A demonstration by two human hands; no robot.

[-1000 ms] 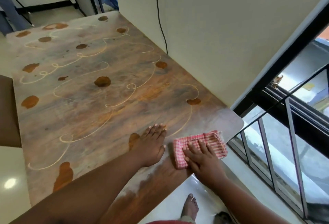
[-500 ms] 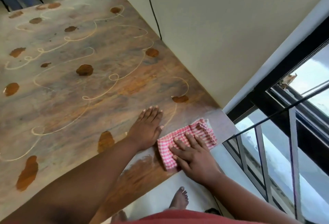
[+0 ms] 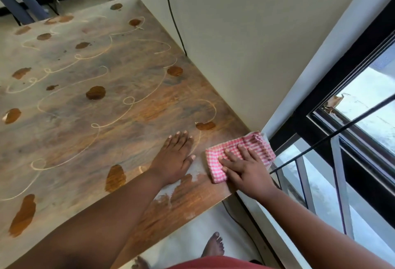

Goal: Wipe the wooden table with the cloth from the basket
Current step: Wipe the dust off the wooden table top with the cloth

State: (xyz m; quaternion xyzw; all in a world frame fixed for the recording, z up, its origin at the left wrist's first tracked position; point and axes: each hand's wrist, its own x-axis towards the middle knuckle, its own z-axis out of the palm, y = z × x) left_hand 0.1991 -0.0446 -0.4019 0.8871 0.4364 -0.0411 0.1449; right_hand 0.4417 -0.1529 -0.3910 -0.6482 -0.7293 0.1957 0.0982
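The wooden table point(image 3: 89, 123) fills the left and middle of the head view, with pale looping lines and brown patches on its top. A folded pink-and-white checked cloth point(image 3: 259, 143) lies on the table's near right corner. My right hand point(image 3: 245, 168) presses flat on the cloth with straight, spread fingers. My left hand point(image 3: 174, 160) rests flat on the bare wood just left of the cloth, fingers straight and together. A pale dusty smear point(image 3: 192, 174) shows between the two hands. No basket is in view.
A cream wall point(image 3: 256, 44) runs along the table's right side, with a black cable point(image 3: 173, 16) hanging down it. A black-framed window with metal bars point(image 3: 339, 172) stands right of the corner. My bare foot point(image 3: 213, 245) is on the white floor below the table edge.
My right hand has slid the cloth toward the table's right corner, near the wall. My left hand stays flat on the wood beside it. The camera view has shifted.
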